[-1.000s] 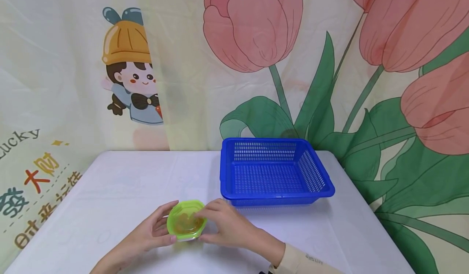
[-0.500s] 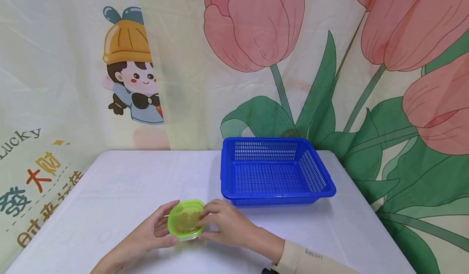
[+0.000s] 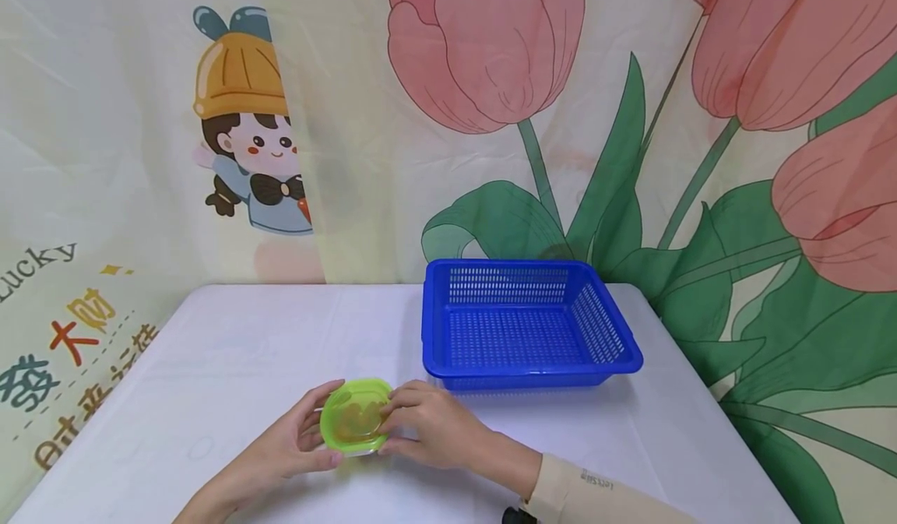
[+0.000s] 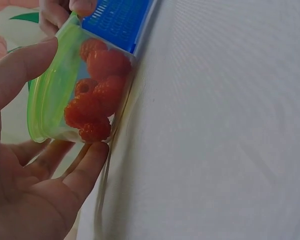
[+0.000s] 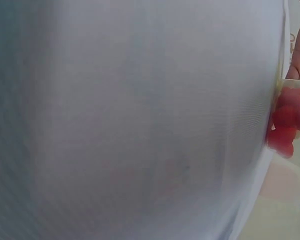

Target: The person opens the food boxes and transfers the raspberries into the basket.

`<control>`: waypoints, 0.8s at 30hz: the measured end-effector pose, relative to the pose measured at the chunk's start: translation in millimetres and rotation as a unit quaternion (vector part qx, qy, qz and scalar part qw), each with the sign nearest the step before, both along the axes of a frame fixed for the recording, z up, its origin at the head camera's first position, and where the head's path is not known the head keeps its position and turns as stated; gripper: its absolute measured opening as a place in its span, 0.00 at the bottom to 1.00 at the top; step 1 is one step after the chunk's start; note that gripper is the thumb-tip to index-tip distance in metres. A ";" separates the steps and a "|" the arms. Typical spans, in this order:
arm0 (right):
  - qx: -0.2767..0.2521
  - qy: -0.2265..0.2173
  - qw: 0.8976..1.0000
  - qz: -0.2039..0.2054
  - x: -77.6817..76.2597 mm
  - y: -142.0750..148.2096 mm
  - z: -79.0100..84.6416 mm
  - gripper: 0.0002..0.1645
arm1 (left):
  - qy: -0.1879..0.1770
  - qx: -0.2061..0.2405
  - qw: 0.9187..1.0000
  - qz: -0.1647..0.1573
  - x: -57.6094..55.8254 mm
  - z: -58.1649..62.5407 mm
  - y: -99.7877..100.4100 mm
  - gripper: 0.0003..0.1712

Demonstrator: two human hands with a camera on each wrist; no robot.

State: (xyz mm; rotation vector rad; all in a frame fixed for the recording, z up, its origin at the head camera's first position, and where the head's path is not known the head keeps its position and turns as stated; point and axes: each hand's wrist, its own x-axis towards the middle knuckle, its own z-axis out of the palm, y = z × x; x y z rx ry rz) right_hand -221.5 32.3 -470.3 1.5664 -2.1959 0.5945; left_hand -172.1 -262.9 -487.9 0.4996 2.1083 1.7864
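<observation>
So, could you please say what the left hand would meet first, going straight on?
The green-lidded container that the left hand holds; whether the right hand or blue basket follows is unclear.

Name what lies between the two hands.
The green-lidded tub, between left hand and right hand in the head view; the left wrist view shows red berries inside.

At the white-covered tabletop (image 3: 231, 345), a person's left grip (image 3: 300, 440) and right grip (image 3: 434, 430) hold a green-lidded container (image 3: 356, 413) from either side; beyond stand a blue perforated basket (image 3: 522, 378) and tulip-print backdrop (image 3: 364, 166).
</observation>
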 end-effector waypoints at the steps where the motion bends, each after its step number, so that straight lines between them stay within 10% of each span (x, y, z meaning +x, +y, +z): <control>1: -0.002 0.001 1.000 0.002 -0.5 0.2 -0.5 0.14 | -0.001 -0.001 1.000 0.001 -0.4 -0.3 0.1 0.58; 24: 0.016 0.075 0.997 -0.001 2.4 -2.9 -1.2 0.11 | 0.013 -0.010 1.000 0.005 1.9 0.7 3.0 0.56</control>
